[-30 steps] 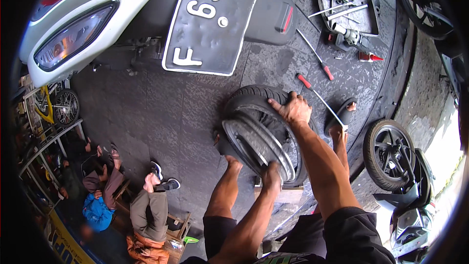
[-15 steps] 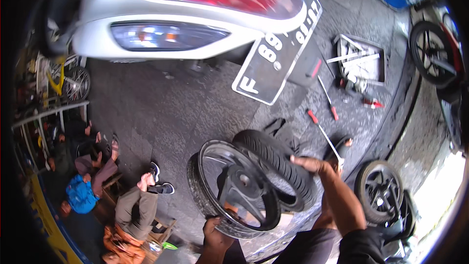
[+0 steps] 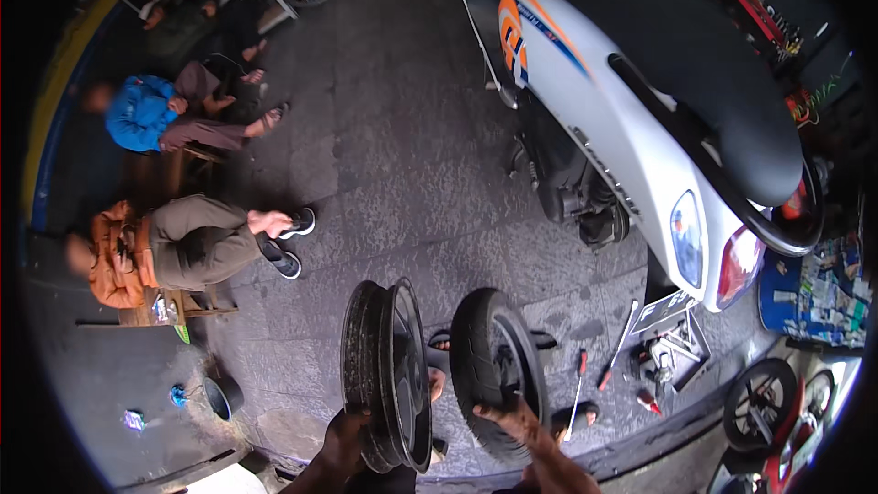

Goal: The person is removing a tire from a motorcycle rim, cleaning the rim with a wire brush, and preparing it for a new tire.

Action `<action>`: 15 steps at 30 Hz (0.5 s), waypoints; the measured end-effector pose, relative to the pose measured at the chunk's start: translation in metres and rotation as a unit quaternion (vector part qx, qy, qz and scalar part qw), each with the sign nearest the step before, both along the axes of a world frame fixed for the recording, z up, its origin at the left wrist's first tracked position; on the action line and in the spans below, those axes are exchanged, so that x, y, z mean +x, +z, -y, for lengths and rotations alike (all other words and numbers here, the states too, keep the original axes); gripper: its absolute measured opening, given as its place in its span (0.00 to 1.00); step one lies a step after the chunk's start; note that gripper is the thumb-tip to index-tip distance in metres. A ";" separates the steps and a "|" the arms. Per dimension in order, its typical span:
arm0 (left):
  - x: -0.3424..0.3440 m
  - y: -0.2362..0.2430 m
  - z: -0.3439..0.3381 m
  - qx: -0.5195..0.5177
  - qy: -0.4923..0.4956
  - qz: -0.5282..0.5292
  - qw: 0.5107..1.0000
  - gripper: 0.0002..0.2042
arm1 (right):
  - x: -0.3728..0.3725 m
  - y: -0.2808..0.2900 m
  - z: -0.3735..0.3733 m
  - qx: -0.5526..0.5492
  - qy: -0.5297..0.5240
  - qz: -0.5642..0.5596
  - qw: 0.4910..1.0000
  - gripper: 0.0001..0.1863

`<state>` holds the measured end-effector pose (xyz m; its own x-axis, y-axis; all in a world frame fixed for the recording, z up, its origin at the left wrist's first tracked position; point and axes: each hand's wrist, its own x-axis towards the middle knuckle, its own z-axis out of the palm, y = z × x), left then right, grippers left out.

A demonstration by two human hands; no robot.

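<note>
**Holding a dark grey metal wheel rim (image 3: pixel 361 375) and a black rubber tyre (image 3: pixel 485 357) upright, one to each hand**

Clasps the rim, just left of the tyre, with the bare left hand (image 3: pixel 346 434) low on the near side of its broad outer band. Closes that hand around the metal edge; cannot tell the placing of the hidden fingertips.

Grips the tyre itself low on its near side with the bare right hand (image 3: pixel 523 425), pinching the rubber with thumb stretched across toward the tread and other fingers mostly out of sight. Cannot tell how tightly.

Leaves a gap between tyre and rim, with a partly hidden sandalled foot (image 3: pixel 440 340) showing in it.

Has near the tyre, on its right, one long metal-shafted tool with a red handle (image 3: pixel 583 364), then a second red-handled tool (image 3: pixel 604 378) slightly farther right. Has well right of the tyre a shallow grey metal tray (image 3: pixel 702 340) full of silver tools, plus a small red tube with a pointed nozzle (image 3: pixel 647 401).

Faces a white scooter with a long black seat (image 3: pixel 631 137), beyond the tyre and to its right. Shows far left of the tyre two seated people, one in a bright blue top (image 3: pixel 142 112), one in an orange top and brown trousers (image 3: pixel 206 238), and nearer, a round black bucket (image 3: pixel 222 397).
</note>
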<state>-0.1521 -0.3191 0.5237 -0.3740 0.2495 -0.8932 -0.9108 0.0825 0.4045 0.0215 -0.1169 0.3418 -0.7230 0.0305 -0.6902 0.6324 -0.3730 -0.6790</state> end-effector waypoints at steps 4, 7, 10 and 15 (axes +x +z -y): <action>-0.022 -0.039 0.047 -0.068 0.060 0.041 0.995 0.22 | -0.085 0.018 -0.018 0.101 0.155 0.028 0.982 0.47; -0.036 -0.037 0.047 -0.100 0.057 -0.027 0.993 0.22 | -0.172 0.016 -0.036 0.157 0.218 0.013 0.963 0.45; -0.044 -0.044 0.078 -0.040 0.127 -0.018 0.991 0.22 | -0.271 0.024 -0.046 0.187 0.309 -0.022 0.932 0.44; -0.045 -0.049 0.093 -0.113 -0.037 -0.143 0.983 0.23 | -0.330 -0.009 -0.010 0.385 0.385 -0.057 0.837 0.41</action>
<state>-0.1969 -0.4120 0.4743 -0.6057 0.0927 -0.7903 -0.7511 0.2613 0.6063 -0.3085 -0.1069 0.3333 -0.7935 -0.0708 -0.6045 0.3978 0.6914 -0.6031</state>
